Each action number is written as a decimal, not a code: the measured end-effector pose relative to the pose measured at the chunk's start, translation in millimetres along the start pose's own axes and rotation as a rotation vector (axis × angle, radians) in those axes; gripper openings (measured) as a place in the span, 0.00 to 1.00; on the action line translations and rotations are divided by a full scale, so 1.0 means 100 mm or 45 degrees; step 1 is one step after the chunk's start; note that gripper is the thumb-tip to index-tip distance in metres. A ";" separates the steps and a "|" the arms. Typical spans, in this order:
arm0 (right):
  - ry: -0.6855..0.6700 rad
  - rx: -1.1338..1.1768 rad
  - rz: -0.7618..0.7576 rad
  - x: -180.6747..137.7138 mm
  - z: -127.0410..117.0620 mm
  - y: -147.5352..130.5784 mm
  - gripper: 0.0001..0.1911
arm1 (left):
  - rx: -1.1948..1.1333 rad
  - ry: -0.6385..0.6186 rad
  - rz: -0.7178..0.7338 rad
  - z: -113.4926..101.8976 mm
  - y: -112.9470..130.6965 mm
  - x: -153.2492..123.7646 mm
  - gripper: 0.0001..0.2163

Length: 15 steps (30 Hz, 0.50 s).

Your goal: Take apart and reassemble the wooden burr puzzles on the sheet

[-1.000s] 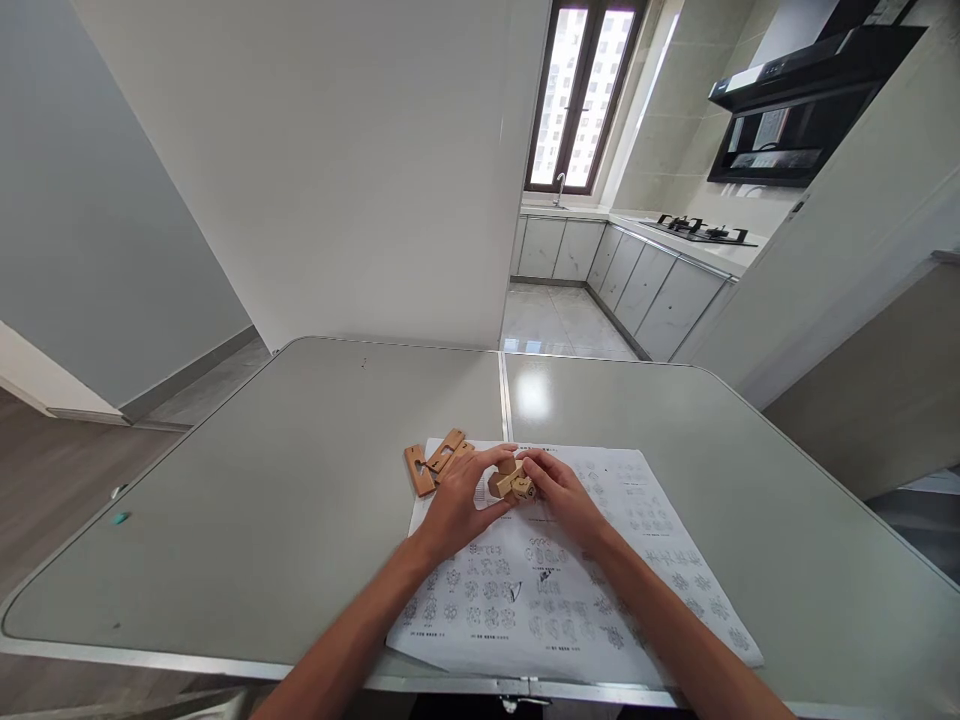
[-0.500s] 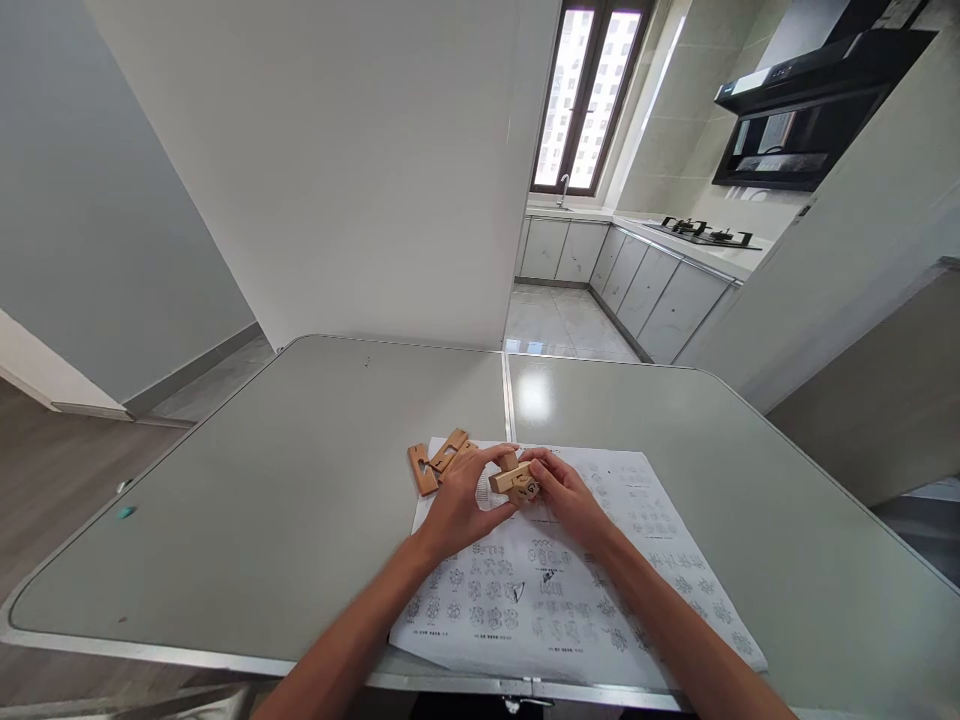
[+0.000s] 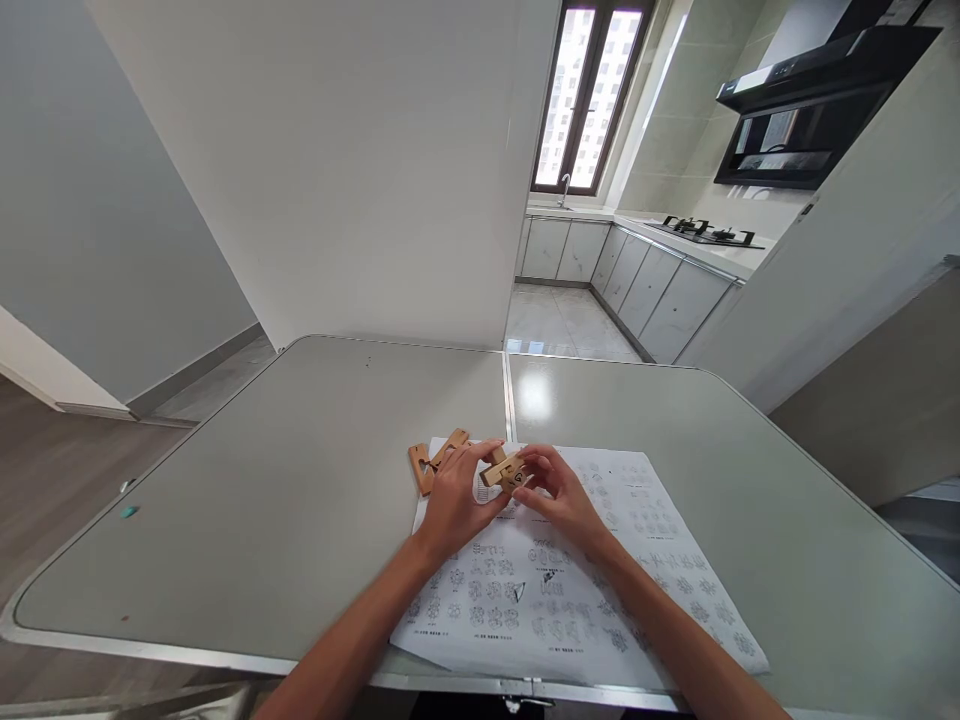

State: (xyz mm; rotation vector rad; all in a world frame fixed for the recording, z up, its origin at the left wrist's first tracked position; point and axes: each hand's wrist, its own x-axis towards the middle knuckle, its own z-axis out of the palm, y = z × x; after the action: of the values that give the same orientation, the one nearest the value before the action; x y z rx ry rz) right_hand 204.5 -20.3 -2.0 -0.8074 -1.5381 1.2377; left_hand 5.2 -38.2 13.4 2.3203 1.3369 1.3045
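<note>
Between my two hands is a small wooden interlocking puzzle (image 3: pixel 504 472), made of light wooden pieces joined crosswise, with dark marks on one face. My left hand (image 3: pixel 459 492) grips it from the left, thumb below and fingers above. From the right, my right hand (image 3: pixel 559 492) closes its thumb and fingers on the puzzle's right end. Just behind my left hand, several flat brown notched wooden pieces (image 3: pixel 421 470) lie on the table, partly hidden by its fingers. Under both hands spreads a printed instruction sheet (image 3: pixel 600 600) with rows of small line diagrams.
The grey-green folding table (image 3: pixel 262 500) has a metal rim and a centre seam. A small teal object (image 3: pixel 129 511) lies near its left edge. Beyond the table are a white wall (image 3: pixel 360 180) and a kitchen with cabinets (image 3: pixel 645 285).
The puzzle has shifted slightly left and tilted in my hands. My right hand has moved left with it, its fingers now further over the top and its thumb lower.
</note>
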 end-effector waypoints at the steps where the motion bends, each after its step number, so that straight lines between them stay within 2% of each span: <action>1: -0.002 -0.020 -0.016 0.00 0.00 0.00 0.21 | 0.004 0.000 0.006 0.00 0.00 0.00 0.26; 9: -0.040 -0.082 -0.091 -0.02 0.02 0.01 0.14 | -0.034 -0.014 0.008 0.00 -0.01 -0.01 0.26; 15: -0.031 -0.056 -0.070 -0.01 0.04 0.03 0.14 | -0.039 -0.018 0.004 0.02 -0.02 -0.02 0.27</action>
State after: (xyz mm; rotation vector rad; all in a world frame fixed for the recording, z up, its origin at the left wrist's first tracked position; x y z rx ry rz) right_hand 201.2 -21.9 -5.1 -0.7758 -1.6018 1.1812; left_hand 4.8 -38.2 10.3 2.3085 1.3002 1.2976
